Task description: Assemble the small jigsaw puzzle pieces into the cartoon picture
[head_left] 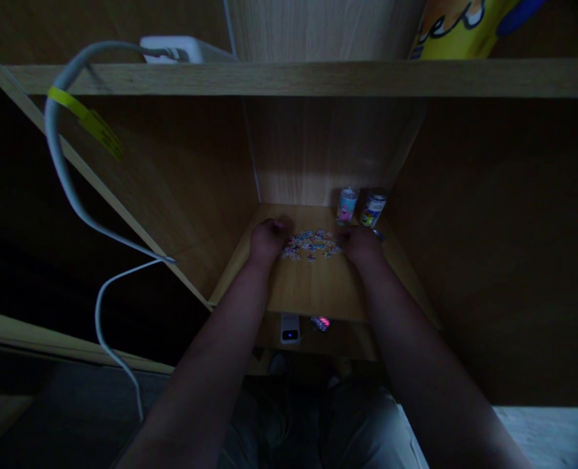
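A loose heap of small coloured puzzle pieces [311,243] lies on a wooden desk surface [313,286] inside a dim wooden alcove. My left hand [266,238] rests at the heap's left edge, knuckles up and fingers curled down onto the desk. At the right edge sits my right hand [360,243], fingers likewise bent toward the pieces. The light is too low to show whether either hand has a piece in it.
Two small printed cans [347,205] [373,208] stand at the back right of the desk. A white cable [64,176] with a yellow tag hangs from an adapter [181,49] on the shelf above. A yellow bag [459,26] is on that shelf. A small lit device [289,329] sits below the desk edge.
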A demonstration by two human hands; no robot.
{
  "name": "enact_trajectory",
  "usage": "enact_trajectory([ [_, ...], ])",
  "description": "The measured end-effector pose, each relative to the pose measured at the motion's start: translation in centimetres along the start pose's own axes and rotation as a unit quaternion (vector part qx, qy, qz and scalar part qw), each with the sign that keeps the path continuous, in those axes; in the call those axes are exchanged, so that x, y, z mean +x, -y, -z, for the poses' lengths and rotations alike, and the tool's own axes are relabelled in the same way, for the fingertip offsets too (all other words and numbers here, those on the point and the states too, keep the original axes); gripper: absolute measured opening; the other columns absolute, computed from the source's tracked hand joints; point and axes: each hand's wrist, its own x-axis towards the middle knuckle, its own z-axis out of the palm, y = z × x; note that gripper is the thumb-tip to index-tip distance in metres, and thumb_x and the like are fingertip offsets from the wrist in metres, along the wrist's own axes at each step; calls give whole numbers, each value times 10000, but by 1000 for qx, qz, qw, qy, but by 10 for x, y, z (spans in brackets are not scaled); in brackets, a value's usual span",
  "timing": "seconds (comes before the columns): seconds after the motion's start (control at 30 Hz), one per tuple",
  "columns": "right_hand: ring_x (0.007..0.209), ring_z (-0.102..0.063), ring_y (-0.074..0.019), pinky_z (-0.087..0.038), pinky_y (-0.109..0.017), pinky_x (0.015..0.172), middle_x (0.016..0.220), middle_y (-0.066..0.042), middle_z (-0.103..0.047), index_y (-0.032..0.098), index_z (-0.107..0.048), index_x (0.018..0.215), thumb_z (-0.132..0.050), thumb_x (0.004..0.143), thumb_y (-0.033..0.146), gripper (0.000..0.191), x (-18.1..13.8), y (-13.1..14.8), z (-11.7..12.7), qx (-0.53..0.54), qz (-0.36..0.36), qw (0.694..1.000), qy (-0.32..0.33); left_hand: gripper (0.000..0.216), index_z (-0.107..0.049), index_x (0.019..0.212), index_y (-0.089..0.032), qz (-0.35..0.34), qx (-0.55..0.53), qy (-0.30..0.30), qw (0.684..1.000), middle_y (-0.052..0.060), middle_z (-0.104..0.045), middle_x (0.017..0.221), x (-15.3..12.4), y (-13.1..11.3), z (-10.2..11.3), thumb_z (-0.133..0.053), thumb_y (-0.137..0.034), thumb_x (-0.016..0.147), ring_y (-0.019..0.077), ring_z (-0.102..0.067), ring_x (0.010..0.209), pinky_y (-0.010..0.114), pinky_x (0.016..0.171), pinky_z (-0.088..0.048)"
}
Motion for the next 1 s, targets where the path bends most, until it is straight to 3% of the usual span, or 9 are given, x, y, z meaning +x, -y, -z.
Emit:
enact_trajectory([
  [0.47,1055,-790,-262,-554,-296,871,1163,-121,-850,215,-881,1135,-675,1070,370,266,-2,4,7,-9,-18,999,38,58,-788,983,-204,5,-5,3,1000,61,-847,1023,-1,-1,0,-730,-211,974,216,-777,937,282,847,-546],
  [0.7,1139,-778,-278,-562,-324,936,1247,-130,-835,212,-864,1229,-639,1086,307,284,-2,5,10,0,-40,999,16,54,-796,982,-204,9,-9,4,1000,56,-846,994,-2,-2,1,-743,-203,972,214,-777,906,282,845,-550],
  [1.0,1097,-791,-236,-565,-283,906,1230,-81,-848,244,-873,1186,-701,1057,308,224,-2,6,11,39,-44,998,-9,70,-804,1006,-203,9,-8,2,1000,70,-850,1014,0,1,-1,-746,-237,985,222,-779,923,283,863,-556],
])
